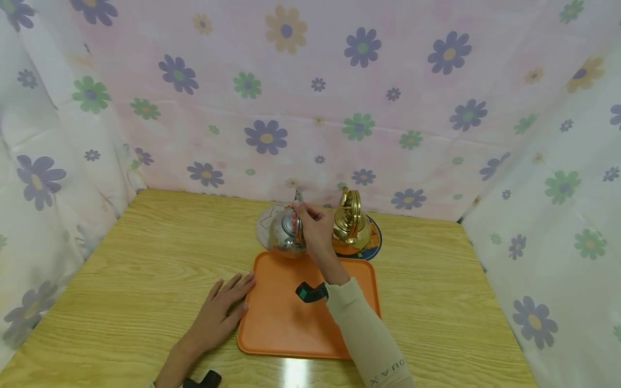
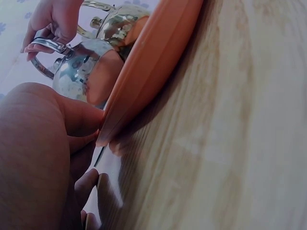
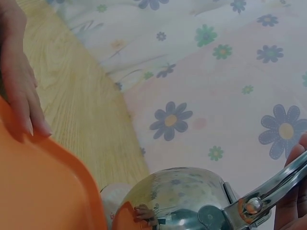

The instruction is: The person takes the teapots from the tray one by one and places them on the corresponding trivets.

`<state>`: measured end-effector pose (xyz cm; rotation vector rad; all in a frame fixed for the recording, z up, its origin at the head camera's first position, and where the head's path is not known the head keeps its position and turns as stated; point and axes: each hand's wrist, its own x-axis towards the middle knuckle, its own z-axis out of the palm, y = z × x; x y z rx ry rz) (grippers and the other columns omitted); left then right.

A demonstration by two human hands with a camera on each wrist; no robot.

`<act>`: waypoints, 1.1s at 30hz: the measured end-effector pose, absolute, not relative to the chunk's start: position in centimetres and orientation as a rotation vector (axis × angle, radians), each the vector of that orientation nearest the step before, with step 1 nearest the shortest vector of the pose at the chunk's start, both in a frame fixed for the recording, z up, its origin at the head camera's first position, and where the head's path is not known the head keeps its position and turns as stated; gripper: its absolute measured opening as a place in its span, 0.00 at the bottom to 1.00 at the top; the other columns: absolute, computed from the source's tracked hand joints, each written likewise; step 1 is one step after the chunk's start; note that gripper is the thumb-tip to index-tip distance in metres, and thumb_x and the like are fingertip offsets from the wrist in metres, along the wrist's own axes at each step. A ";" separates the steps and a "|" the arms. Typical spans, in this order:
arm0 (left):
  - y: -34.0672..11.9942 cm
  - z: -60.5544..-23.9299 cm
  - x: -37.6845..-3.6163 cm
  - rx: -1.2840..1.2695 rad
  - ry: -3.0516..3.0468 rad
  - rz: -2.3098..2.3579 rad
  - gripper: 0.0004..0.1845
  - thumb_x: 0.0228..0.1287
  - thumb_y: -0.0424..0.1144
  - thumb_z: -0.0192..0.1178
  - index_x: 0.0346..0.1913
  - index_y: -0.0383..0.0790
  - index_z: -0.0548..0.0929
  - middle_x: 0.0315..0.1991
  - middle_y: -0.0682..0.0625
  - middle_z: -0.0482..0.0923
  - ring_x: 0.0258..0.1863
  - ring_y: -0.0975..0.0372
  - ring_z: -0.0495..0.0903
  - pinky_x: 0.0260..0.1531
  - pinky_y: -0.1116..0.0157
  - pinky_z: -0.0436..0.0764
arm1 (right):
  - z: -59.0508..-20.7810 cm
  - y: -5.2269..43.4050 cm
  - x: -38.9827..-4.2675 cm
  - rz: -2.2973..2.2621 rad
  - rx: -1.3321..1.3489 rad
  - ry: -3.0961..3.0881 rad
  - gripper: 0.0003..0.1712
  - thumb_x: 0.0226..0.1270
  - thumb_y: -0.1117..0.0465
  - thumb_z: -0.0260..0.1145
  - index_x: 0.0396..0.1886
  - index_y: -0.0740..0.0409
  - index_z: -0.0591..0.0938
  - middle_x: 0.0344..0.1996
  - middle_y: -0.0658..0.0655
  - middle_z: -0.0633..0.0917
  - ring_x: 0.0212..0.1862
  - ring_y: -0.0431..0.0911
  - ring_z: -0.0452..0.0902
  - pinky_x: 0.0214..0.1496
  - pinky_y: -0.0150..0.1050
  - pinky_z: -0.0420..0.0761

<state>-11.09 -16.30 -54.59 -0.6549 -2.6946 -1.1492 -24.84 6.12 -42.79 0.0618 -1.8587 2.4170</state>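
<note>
The silver kettle (image 1: 286, 233) is gripped by its upright handle (image 1: 298, 218) in the right hand (image 1: 315, 229), the fingers curled round the metal bail. The kettle is seen at the far edge of the orange tray (image 1: 291, 323) — whether it rests on the rim or is held just above it cannot be told. The left hand (image 1: 224, 310) is laid flat on the wooden table (image 1: 121, 269), its fingers straight and pressed against the tray's left edge. Just right of the kettle, a gold teapot (image 1: 350, 218) is set on a patterned plate (image 1: 373, 245) against the flowered cloth (image 1: 310, 97).
</note>
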 end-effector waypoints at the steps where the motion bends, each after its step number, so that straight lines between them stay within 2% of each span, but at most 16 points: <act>1: -16.3 -54.6 -11.1 -0.656 -2.694 -1.149 0.26 0.75 0.39 0.58 0.73 0.39 0.74 0.75 0.46 0.68 0.75 0.40 0.62 0.74 0.40 0.45 | -42.8 6.1 -24.9 2.417 0.063 -1.857 0.14 0.73 0.58 0.68 0.44 0.67 0.89 0.22 0.49 0.86 0.23 0.42 0.82 0.21 0.32 0.77; 4: -16.3 -54.6 -11.0 -0.655 -2.691 -1.147 0.26 0.75 0.39 0.58 0.72 0.39 0.74 0.74 0.46 0.68 0.75 0.40 0.62 0.75 0.41 0.45 | -42.9 6.0 -25.0 2.416 0.084 -1.855 0.14 0.73 0.58 0.67 0.43 0.67 0.89 0.22 0.49 0.85 0.23 0.41 0.82 0.20 0.32 0.76; 11: -16.2 -54.6 -10.9 -0.654 -2.700 -1.157 0.26 0.76 0.39 0.57 0.73 0.39 0.73 0.75 0.47 0.68 0.75 0.41 0.61 0.74 0.40 0.45 | -42.9 5.8 -25.3 2.427 0.104 -1.844 0.15 0.72 0.58 0.69 0.42 0.68 0.89 0.23 0.50 0.85 0.23 0.42 0.82 0.24 0.33 0.81; 22: -16.3 -54.7 -11.1 -0.651 -2.702 -1.151 0.25 0.75 0.39 0.57 0.72 0.39 0.74 0.75 0.46 0.68 0.75 0.41 0.62 0.73 0.38 0.46 | -43.1 5.3 -26.1 2.409 0.078 -1.877 0.14 0.73 0.56 0.68 0.41 0.64 0.90 0.23 0.51 0.86 0.24 0.45 0.82 0.18 0.33 0.74; 33: -16.3 -54.6 -11.0 -0.647 -2.700 -1.162 0.25 0.75 0.39 0.57 0.72 0.38 0.74 0.74 0.45 0.68 0.75 0.40 0.61 0.73 0.38 0.46 | -43.3 4.7 -26.8 2.425 0.032 -1.849 0.12 0.73 0.58 0.68 0.39 0.64 0.90 0.22 0.50 0.86 0.23 0.45 0.82 0.20 0.34 0.77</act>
